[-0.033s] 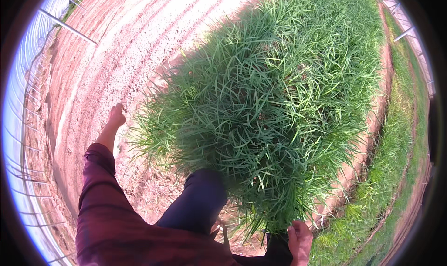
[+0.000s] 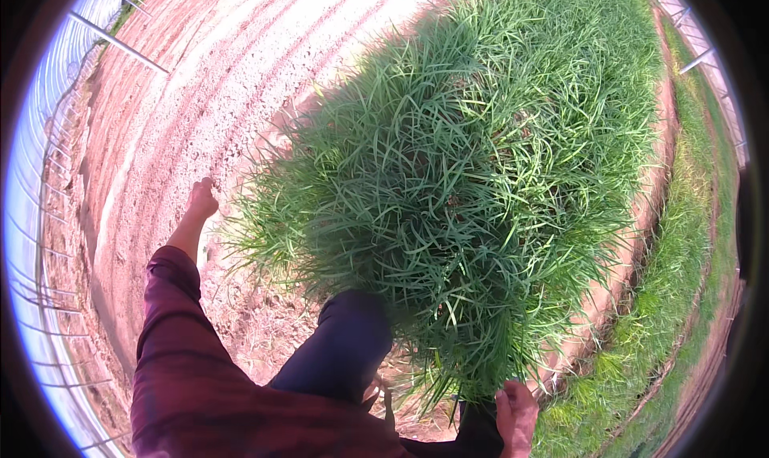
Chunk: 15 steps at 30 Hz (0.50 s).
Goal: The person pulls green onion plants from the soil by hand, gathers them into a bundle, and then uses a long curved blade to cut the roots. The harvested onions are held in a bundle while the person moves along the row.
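Hands: two, both the wearer's, bare. Left hand [image 2: 203,197] is out on a stretched arm over the tilled soil [image 2: 232,105], left of the crop, fingers curled in — too small to tell if anything sits in it. Right hand [image 2: 517,414] is at the bottom, right at the near end of the crop, thumb and fingers bent by the leaf tips. Can't tell if it grips any leaves; the palm side is hidden.

Crop: one continuous patch of leafy plants [image 2: 456,193], centre to upper right, running from the right hand to the top edge. Individual plants and leaves overlap too much to count. Leaves are long, narrow, flat, many arched over and crossing. Mid to dark green, duller in shade at the centre, brighter on the right and at the left fringe. Small dark gaps show between clumps; bases mostly covered.

Around it: one maroon sleeve [image 2: 170,322] on the left arm, one dark-trousered knee [image 2: 350,338] against the crop's near edge, dry stalks [image 2: 276,326] just left of the knee. One grass strip [image 2: 681,242] along the right, past a bare soil edge [image 2: 597,306]. Metal bars: one long [image 2: 120,44] upper left, one shorter [image 2: 697,60] upper right — plus one translucent ribbed wall [image 2: 28,209] at far left.
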Tool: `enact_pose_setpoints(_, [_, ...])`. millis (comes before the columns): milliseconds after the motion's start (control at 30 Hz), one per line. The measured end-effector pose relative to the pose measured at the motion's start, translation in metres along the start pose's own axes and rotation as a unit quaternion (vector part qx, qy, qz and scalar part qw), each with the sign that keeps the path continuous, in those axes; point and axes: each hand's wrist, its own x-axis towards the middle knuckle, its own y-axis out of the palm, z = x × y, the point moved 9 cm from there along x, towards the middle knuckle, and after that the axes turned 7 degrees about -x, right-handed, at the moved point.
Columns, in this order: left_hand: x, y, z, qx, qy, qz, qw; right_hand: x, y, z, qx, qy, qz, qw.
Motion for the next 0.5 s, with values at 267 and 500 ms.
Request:
enact_pose_setpoints(267, [-0.045,-0.034,-0.068,-0.137,0.033,-0.049,0.989,-0.032,0.008,-0.006,0.028,0.015,-0.013,0.999])
enact_pose_setpoints(500, [-0.100,-0.065,-0.109,-0.288,0.206,-0.080,0.932,-0.044,0.011,-0.011,0.019,-0.017,-0.027,0.999])
